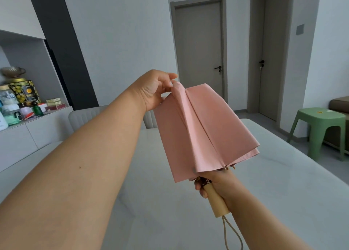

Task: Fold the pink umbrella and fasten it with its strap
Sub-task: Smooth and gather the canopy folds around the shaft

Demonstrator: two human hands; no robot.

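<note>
The pink umbrella (204,128) is collapsed, its canopy hanging in loose flat folds above the white table (283,183). My right hand (217,181) grips the pale wooden handle (217,202) from below, and a beige cord loop (232,236) dangles from the handle's end. My left hand (153,89) reaches forward and pinches the top edge of one canopy fold between thumb and fingers. The fastening strap is not visible.
A grey chair back (85,117) stands at the table's far side. A sideboard (28,128) on the left carries tins, jars and bottles. On the right a green plastic stool (321,128) stands on the floor. Two closed grey doors (200,47) are behind.
</note>
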